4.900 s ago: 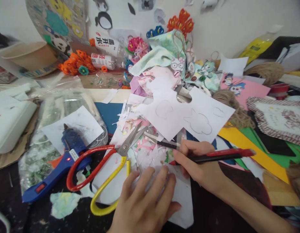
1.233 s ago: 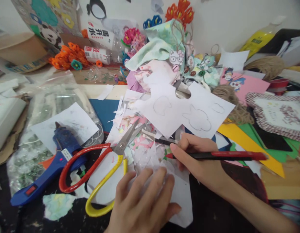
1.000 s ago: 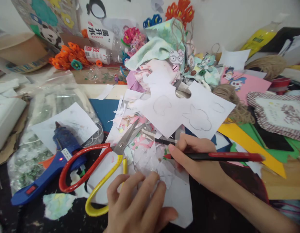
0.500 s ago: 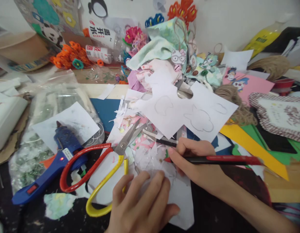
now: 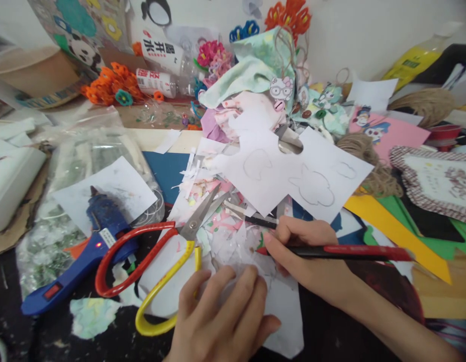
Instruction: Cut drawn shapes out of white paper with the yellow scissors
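My right hand (image 5: 308, 251) grips a black and red pen (image 5: 353, 252) in a writing hold, its red end near small paper scraps. My left hand (image 5: 225, 311) lies spread over the white paper (image 5: 281, 311) and scraps, holding nothing. Left of it rest scissors (image 5: 193, 226) with one red and one yellow handle loop, blades partly apart. Beyond both hands is a cut white sheet (image 5: 281, 176) with faint outlines drawn on it, one like a cloud. What lies under my left fingers is partly hidden.
A blue glue gun (image 5: 100, 236) with a lit red light lies at left, by a plastic bag (image 5: 85, 146). Fabric bundles (image 5: 248, 75), orange pipe-cleaner flowers (image 5: 112, 85) and bottles (image 5: 157, 83) line the back. Twine (image 5: 368, 161) and a checked-edge frame (image 5: 436, 176) are at right.
The whole view has shifted slightly, so everything sits a little further right. Both hands keep nearly the same pose, and the pen stays in my right hand.
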Available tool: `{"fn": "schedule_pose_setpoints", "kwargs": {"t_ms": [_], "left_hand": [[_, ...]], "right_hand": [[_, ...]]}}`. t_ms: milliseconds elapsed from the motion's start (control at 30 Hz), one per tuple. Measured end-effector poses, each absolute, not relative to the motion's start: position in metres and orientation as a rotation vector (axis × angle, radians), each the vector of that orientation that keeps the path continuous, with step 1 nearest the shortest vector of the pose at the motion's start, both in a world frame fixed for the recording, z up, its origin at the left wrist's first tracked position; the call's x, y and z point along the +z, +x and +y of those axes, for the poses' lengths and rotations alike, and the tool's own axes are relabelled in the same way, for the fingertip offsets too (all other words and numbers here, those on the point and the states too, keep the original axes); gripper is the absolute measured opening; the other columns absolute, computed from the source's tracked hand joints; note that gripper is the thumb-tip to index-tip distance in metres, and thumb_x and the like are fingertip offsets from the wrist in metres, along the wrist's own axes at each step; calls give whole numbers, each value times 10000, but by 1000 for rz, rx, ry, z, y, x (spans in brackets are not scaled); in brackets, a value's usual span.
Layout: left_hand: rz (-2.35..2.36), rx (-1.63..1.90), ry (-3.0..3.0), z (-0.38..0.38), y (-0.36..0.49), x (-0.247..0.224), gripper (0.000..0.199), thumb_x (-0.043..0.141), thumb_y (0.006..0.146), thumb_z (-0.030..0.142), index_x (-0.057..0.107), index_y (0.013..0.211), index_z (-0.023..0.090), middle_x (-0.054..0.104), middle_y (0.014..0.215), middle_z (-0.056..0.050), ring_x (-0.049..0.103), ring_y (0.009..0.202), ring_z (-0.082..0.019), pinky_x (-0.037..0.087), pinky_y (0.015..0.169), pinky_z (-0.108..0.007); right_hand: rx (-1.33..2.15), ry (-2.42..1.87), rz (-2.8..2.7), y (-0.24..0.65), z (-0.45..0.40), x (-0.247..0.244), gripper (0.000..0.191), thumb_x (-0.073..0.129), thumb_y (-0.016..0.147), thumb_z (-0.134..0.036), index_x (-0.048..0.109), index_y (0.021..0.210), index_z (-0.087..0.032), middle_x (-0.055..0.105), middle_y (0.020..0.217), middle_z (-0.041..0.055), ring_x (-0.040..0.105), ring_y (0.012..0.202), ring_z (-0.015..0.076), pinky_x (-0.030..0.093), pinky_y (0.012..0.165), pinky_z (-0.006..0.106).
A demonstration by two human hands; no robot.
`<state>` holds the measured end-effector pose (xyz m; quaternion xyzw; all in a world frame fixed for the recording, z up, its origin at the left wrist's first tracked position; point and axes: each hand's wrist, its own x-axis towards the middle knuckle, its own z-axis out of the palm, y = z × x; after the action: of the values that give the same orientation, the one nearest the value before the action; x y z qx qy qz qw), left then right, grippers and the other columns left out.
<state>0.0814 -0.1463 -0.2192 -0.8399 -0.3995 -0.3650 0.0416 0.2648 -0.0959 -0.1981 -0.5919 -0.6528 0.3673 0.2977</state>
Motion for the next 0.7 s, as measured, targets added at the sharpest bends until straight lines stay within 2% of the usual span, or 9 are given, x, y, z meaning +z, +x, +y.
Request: {"fn": "schedule_pose_setpoints", "kwargs": {"t_ms": [433,700], "left_hand": [[-1224,-1124,-2576,-147,81,-220,256,549,969,311,760,908,178,797,917,15,601,871,-195,353,892,-360],[-1230,-1094,-2581,-146,81,-219,215,570,955,298,755,932,193,793,940,28,613,873,-190,358,918,-357]], "right_hand": [[927,-1607,-1716,265,-94,-200,386,566,852,-274,361,531,-213,455,426,-62,398,404,58,295,425,223],[902,-1637,-1711,265,-95,-199,379,566,840,-269,361,526,-211,459,432,-58,400,403,57,294,424,222]]}}
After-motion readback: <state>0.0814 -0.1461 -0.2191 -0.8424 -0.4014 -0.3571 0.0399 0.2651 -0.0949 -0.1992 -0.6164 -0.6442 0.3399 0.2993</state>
